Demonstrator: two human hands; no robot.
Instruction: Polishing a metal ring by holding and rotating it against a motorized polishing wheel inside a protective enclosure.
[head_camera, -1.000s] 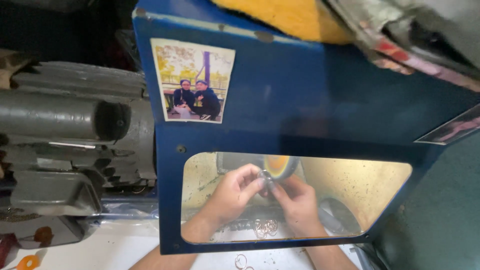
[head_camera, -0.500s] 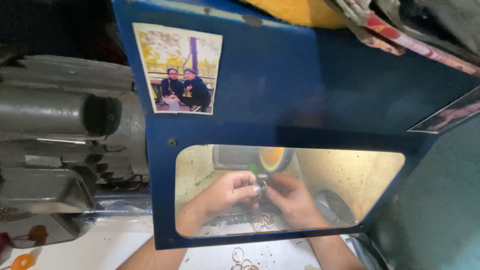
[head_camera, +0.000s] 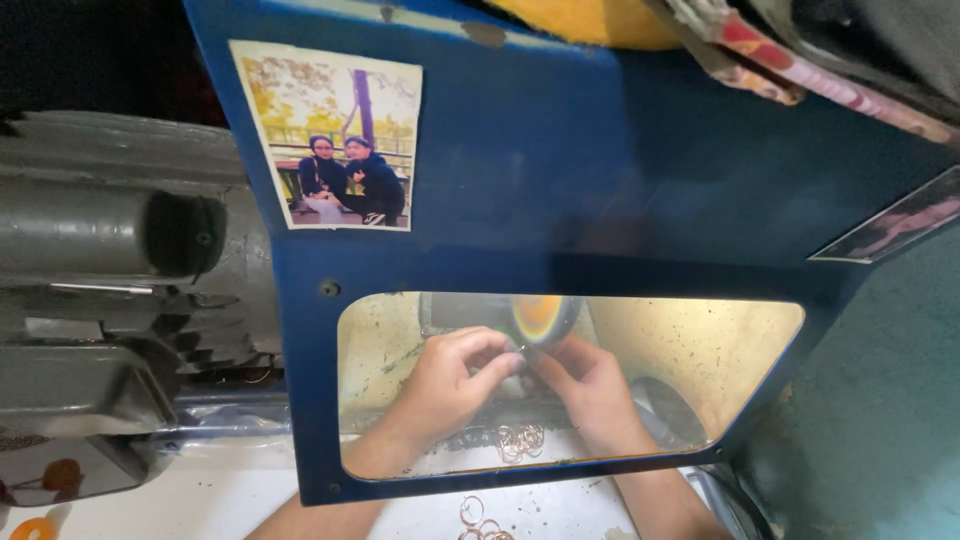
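The small piece pinched between the left hand (head_camera: 450, 385) and right hand (head_camera: 590, 390) is too small to tell, covered by fingertips; the spinning polishing wheel (head_camera: 538, 315) is blurred; both forearms are part hidden behind the blue metal guard panel (head_camera: 600, 190); the grey electric motor (head_camera: 110, 290) is cut off at the left edge.

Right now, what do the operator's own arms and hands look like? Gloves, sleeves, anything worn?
Both arms are bare from the forearm down, with no sleeves in view. The left hand and right hand wear no gloves; no rings, watch or bands show. They are seen through the clear window of a blue guard panel, so fine detail is hazy.
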